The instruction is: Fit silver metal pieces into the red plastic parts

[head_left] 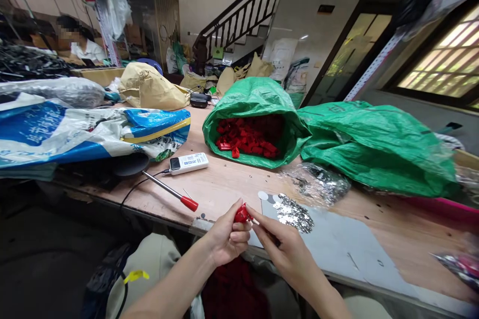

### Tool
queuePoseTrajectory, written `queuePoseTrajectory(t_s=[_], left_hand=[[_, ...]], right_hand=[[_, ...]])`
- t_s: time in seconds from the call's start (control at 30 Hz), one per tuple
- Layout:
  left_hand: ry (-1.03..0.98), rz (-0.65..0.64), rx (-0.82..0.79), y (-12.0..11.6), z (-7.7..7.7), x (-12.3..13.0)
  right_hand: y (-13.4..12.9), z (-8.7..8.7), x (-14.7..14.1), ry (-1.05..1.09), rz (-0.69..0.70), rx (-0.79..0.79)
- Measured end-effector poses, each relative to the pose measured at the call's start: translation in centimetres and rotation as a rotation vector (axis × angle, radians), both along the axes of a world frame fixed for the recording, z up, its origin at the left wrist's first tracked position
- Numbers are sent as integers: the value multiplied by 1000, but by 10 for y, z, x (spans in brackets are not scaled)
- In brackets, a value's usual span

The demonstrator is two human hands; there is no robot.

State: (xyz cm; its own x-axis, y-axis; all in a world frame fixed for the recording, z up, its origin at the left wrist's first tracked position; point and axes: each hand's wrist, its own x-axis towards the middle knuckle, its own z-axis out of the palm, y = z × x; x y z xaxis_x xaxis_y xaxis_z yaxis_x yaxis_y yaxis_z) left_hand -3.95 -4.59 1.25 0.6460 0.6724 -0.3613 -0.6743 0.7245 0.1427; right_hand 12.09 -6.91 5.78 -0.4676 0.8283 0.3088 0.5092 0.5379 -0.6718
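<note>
My left hand (229,235) is closed around a small red plastic part (243,214), held above the table's front edge. The thumb and fingertips of my right hand (279,239) pinch together right at the part's side. Something tiny and pale shows at those fingertips, too small to name. A pile of small shiny metal pieces (294,214) lies on a grey sheet (337,239), just beyond my right hand. Further back, a green woven sack (254,94) lies with its mouth facing me, and many similar red parts (250,137) fill it.
A lever with a red handle (189,203) juts out left of my hands. Behind it lies a white device (189,163) with a cable. A blue-and-white sack (93,132) and another green sack (377,144) flank the table. A person (84,45) sits at the far left.
</note>
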Motion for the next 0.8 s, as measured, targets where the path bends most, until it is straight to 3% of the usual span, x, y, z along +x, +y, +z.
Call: queuePoseTrajectory(t_s=[0.27, 0.33, 0.43, 0.5, 0.57, 0.63, 0.7, 0.73, 0.8], left_hand=[[-74, -16, 63, -2, -4, 7], [-81, -30, 135, -3, -3, 8], [-50, -60, 311, -9, 7, 4], [60, -101, 485, -15, 16, -2], [299, -156, 746, -22, 20, -7], [621, -208, 1080, -28, 9, -6], [920, -204, 1367, -33, -19, 5], [1038, -187, 1417, -35, -37, 14], [1230, -125, 1371, -37, -76, 35]], right_hand=[[-7, -9, -5, 166, -44, 146], [-9, -13, -4, 271, -104, 66], [-6, -19, 4, 537, -309, -173], [1, -22, 14, 760, -454, -311], [8, -25, 24, 903, -529, -396], [12, -31, 31, 922, -540, -444], [14, -38, 33, 858, -534, -476], [14, -42, 33, 814, -531, -487], [13, -49, 33, 732, -524, -493]])
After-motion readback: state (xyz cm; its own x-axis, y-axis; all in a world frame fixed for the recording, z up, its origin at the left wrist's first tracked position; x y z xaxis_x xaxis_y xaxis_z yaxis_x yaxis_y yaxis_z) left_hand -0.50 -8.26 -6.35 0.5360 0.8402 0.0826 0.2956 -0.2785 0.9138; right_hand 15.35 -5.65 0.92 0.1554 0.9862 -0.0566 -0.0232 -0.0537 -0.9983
